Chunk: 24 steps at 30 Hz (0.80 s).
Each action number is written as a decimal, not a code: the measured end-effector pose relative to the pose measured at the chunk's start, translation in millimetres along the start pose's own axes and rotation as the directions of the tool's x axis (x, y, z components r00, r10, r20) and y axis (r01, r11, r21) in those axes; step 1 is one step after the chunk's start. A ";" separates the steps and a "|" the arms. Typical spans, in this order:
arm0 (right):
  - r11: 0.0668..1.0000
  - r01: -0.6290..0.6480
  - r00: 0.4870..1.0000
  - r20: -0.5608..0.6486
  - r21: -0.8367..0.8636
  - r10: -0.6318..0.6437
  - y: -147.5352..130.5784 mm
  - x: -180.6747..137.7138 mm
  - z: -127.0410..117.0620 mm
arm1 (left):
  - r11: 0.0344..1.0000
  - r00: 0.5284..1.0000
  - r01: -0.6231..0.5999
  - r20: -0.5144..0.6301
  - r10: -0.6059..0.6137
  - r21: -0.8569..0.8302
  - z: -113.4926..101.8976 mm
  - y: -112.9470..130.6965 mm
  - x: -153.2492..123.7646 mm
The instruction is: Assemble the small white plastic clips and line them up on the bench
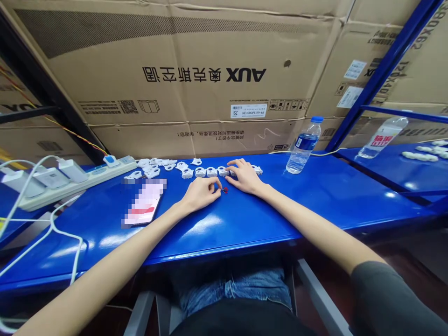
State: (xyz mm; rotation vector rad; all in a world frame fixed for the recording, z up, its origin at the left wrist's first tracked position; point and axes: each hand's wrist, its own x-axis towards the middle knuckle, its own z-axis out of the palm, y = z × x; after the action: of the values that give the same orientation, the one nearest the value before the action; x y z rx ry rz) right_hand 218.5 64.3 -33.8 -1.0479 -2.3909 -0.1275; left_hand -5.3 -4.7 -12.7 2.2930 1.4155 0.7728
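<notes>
My left hand [202, 193] is over the blue table, thumb and forefinger pinched together. From their tips sticks out a tiny red piece [226, 190] with a dark part, too small to name. Just right of it, my right hand [247, 176] lies with fingers apart over a row of small white plastic parts [212, 172], covering some of them. Whether its fingers grip one is hidden. Farther left, more white ring-ended plastic parts [152, 172] lie in a loose heap.
A phone [145, 203] lies left of my left hand. Beyond it are a power strip [94, 175] with plugged-in chargers and white cables [75, 242]. A water bottle [304, 145] stands at right, another bottle [383, 137] behind the blue post. Large cardboard boxes [210, 46] wall off the back.
</notes>
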 end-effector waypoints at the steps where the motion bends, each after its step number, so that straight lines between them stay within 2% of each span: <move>1: 1.000 0.007 1.000 -0.007 0.001 -0.007 0.4 0.0 0.5 | 1.000 1.000 -0.006 -0.001 0.006 -0.003 -0.2 -0.4 0.1; 7: 0.999 0.052 0.998 -0.036 0.006 -0.051 -3.0 4.5 2.9 | 1.000 1.000 -0.007 -0.025 0.006 -0.003 -2.9 -2.6 1.6; 15: 0.997 0.076 0.996 -0.046 0.007 -0.076 -14.3 16.1 8.5 | 0.999 0.999 -0.020 0.031 0.020 -0.029 -1.5 -5.5 1.2; 24: 0.996 0.089 0.996 -0.012 0.013 -0.089 -18.3 24.2 15.7 | 0.999 0.999 -0.036 0.007 0.036 -0.028 -4.4 -4.5 1.1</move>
State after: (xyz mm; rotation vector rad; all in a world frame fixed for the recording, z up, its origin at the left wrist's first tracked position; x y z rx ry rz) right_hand 185.2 72.0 -33.1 -0.9319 -2.4256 -0.1479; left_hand -10.8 -1.7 -11.4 2.3037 1.3552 0.7882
